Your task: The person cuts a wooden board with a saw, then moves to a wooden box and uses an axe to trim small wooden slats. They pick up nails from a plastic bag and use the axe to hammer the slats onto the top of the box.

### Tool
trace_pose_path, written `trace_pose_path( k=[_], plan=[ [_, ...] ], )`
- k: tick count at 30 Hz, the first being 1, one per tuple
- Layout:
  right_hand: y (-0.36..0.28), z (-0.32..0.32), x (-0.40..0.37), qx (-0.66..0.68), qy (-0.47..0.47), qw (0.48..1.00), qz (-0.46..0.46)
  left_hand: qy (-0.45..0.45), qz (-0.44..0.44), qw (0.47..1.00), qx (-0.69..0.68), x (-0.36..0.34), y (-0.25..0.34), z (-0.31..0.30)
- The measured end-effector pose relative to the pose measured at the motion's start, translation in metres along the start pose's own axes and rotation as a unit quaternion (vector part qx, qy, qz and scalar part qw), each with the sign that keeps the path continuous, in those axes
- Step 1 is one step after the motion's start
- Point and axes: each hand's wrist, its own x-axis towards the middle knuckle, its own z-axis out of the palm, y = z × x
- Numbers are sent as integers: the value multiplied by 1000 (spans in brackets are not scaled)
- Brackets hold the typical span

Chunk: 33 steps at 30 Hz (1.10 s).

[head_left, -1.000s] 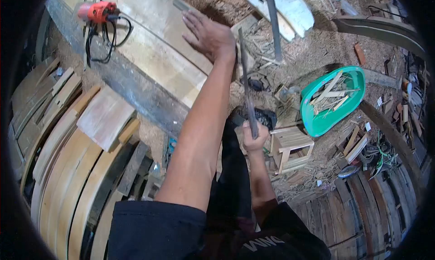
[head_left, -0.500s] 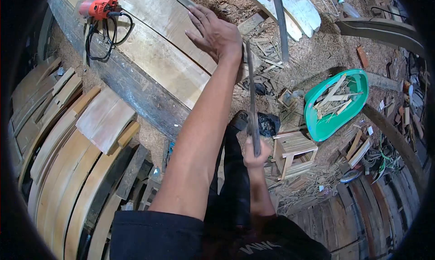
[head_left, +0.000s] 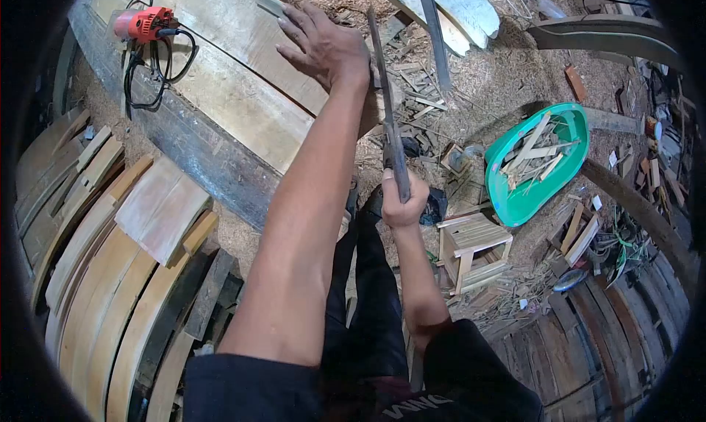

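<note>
My left hand (head_left: 329, 48) lies on the wide pale board (head_left: 235, 25), fingers spread over its surface close to the end. A small grey flat piece (head_left: 270, 6) sits just beyond the fingertips. Wrapped in my right hand (head_left: 404, 199) is a handsaw (head_left: 390, 113), seen nearly edge-on as a long dark strip. Its blade runs up past my left wrist, alongside the board's end. A second pale board (head_left: 228, 98) lies parallel, with a dark gap between the two.
A red power tool (head_left: 149, 25) with a black cord rests on the boards at upper left. To the right stand a green tub (head_left: 506, 208) of wood scraps and a small wooden stool (head_left: 474, 238). Curved planks (head_left: 95, 289) are stacked at left. Sawdust and offcuts cover the ground.
My right hand has moved up and forward with the handsaw, so the blade reaches further past the board's end. My left hand stays on the board; the whole view has shifted slightly.
</note>
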Motion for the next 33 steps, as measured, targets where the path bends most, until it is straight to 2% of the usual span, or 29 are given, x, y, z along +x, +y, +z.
trace_pose_path(
  k=[3,5,7,9,12,13,15,17,19,21,22,24,27,28,29,31,33],
  plan=[
    [0,-18,-37,-17,-3,1000,-22,6,9,999,-40,-2,-1,-3],
    [-14,-26,-64,-18,19,1000,-1,6,7,999,-52,-3,1,-3],
    [-14,-27,-39,2,-9,1000,1,5,6,998,-62,-4,-1,-2],
    [-32,-14,18,32,-26,997,63,3,10,997,-73,-3,-1,0],
    [-21,-6,3,-14,-3,1000,-22,22,14,997,-78,-1,1,4],
    [-15,-15,-24,-23,4,999,-48,34,13,996,-87,-1,-1,5],
    [-13,-30,-65,-15,10,1000,16,19,20,997,-66,1,0,1],
    [-9,-29,-43,20,0,1000,24,-25,13,999,-36,-2,1,-7],
    [-25,-16,13,1,-28,1000,15,-17,21,999,-26,-1,-1,-1],
    [-31,-5,36,-11,-49,998,28,-18,21,999,-30,-2,-1,-3],
    [-30,-10,20,-15,-48,998,35,-21,23,999,-38,-2,-1,-5],
    [-12,-33,-36,-31,-32,999,-9,-30,19,999,-36,-5,1,-8],
    [-17,-37,-42,-20,-26,999,21,23,25,998,-53,0,-1,-2],
    [-9,-29,-17,-26,-40,999,-7,44,32,996,-65,-4,-1,-1],
    [-14,-13,13,18,-34,999,33,47,30,996,-64,-2,1,2],
    [-19,-4,34,-8,-49,999,15,47,26,997,-56,-3,-1,2],
    [-10,-22,-12,-24,-40,999,15,42,27,997,-64,-4,-3,3]
  ],
)
